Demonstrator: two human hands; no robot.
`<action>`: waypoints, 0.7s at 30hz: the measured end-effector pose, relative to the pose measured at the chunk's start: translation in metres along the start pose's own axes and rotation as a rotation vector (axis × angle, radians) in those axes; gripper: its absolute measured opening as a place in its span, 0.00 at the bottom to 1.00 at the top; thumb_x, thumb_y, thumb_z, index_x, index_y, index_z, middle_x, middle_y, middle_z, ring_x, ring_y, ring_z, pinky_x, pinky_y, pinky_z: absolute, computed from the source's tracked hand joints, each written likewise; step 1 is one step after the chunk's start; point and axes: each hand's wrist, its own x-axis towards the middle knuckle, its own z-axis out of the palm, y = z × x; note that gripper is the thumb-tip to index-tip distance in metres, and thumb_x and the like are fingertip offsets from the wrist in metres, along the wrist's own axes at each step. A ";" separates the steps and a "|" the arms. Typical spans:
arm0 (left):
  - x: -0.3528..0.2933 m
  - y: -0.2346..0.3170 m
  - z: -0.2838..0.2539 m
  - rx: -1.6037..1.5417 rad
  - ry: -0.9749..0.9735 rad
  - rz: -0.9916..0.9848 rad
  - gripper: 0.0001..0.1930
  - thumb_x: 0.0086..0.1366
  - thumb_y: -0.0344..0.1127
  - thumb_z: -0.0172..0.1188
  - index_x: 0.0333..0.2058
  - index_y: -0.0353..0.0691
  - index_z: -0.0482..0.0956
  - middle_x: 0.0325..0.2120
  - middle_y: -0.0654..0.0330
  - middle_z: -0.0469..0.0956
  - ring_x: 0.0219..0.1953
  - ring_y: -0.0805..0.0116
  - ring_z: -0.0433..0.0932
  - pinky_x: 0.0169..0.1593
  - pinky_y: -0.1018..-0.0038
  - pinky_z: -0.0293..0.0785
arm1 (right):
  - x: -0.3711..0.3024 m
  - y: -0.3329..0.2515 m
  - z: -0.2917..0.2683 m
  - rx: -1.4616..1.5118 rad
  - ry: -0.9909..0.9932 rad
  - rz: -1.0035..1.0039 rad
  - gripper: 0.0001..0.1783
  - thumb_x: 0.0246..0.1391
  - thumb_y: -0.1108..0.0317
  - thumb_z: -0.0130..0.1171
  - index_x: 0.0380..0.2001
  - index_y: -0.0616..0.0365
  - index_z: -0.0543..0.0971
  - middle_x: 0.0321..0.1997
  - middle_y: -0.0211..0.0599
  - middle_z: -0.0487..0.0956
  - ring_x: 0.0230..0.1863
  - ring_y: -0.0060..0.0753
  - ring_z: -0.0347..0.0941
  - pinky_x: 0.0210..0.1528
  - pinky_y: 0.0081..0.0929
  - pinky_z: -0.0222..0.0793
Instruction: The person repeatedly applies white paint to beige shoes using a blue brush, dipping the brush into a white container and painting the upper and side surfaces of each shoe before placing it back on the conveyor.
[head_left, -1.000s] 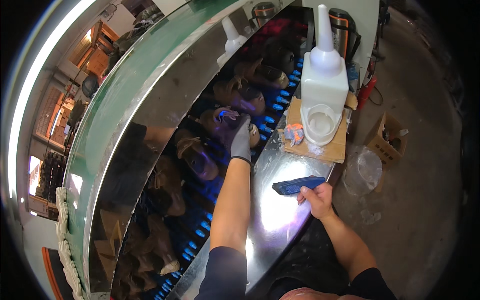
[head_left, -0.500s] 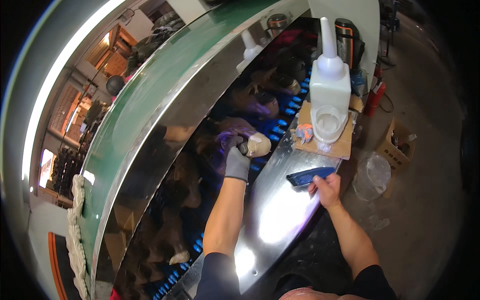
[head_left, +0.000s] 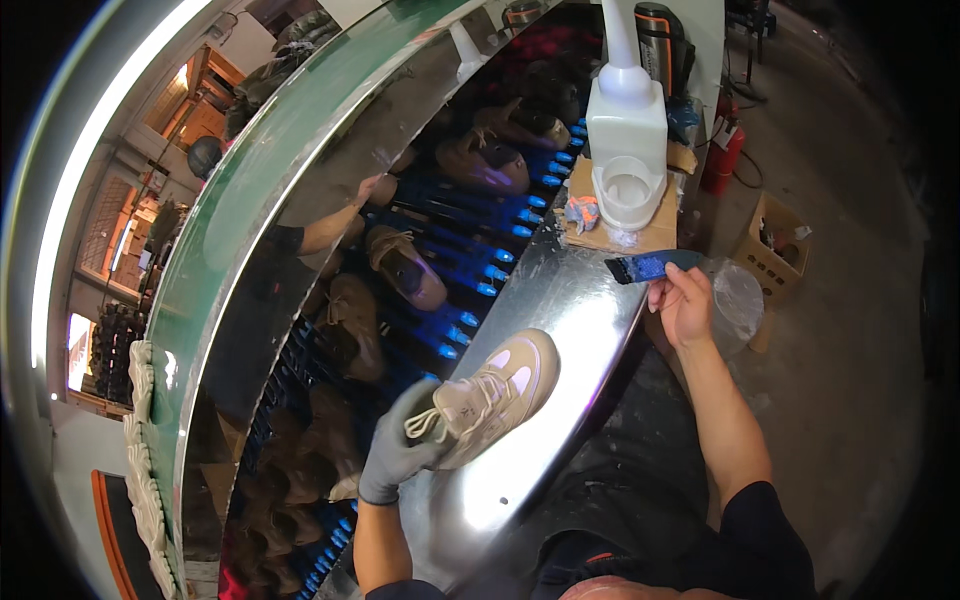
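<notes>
My left hand (head_left: 399, 446), in a grey glove, is closed around the heel end of a beige lace-up shoe (head_left: 512, 385). The shoe is tilted over the shiny metal ledge (head_left: 545, 300), toe pointing up and to the right, with pale patches near the toe. Bare, my right hand (head_left: 686, 306) pinches a blue brush (head_left: 648, 268) with dark bristles, held apart from the shoe. Just beyond the brush stands a white plastic dispenser bottle (head_left: 628, 125) with a tall spout and an open cup (head_left: 631, 190) at its front.
More shoes (head_left: 405, 265) lie on a dark conveyor with blue pegs (head_left: 497, 255) along its edge. Cardboard (head_left: 655, 232) and a crumpled orange-grey wad (head_left: 581, 213) lie by the bottle. Beyond are a thermos (head_left: 655, 45), red extinguisher (head_left: 722, 155), carton (head_left: 775, 245) and clear plastic bag (head_left: 738, 300).
My left hand has brought the shoe from the conveyor toward me, over the ledge. My right hand has moved slightly up and right with the brush, and the view has shifted.
</notes>
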 end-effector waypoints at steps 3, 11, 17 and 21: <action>-0.009 0.058 0.046 0.072 0.183 0.207 0.45 0.54 0.34 0.75 0.71 0.31 0.68 0.64 0.48 0.76 0.65 0.56 0.77 0.70 0.61 0.70 | 0.002 -0.003 0.007 0.003 0.021 0.001 0.09 0.68 0.65 0.61 0.38 0.60 0.81 0.33 0.39 0.85 0.26 0.29 0.79 0.28 0.30 0.73; 0.078 0.046 0.118 1.329 -0.190 0.204 0.62 0.50 0.66 0.75 0.70 0.20 0.61 0.55 0.37 0.77 0.52 0.39 0.81 0.58 0.54 0.76 | 0.007 -0.016 0.012 -0.043 0.040 -0.009 0.09 0.70 0.65 0.60 0.39 0.60 0.81 0.35 0.39 0.86 0.27 0.27 0.79 0.28 0.27 0.72; 0.120 0.048 0.100 1.380 -0.239 -0.106 0.70 0.43 0.68 0.77 0.73 0.24 0.55 0.51 0.38 0.80 0.50 0.44 0.84 0.55 0.55 0.79 | 0.015 -0.030 -0.001 -0.104 0.101 -0.002 0.09 0.70 0.65 0.61 0.40 0.61 0.81 0.34 0.38 0.85 0.28 0.25 0.80 0.28 0.25 0.75; 0.112 0.086 0.076 0.999 -0.113 0.109 0.66 0.40 0.60 0.84 0.71 0.28 0.60 0.51 0.40 0.83 0.52 0.48 0.86 0.58 0.59 0.80 | 0.027 -0.037 0.003 -0.240 0.050 0.010 0.08 0.69 0.67 0.63 0.40 0.62 0.82 0.32 0.37 0.84 0.27 0.23 0.80 0.28 0.22 0.78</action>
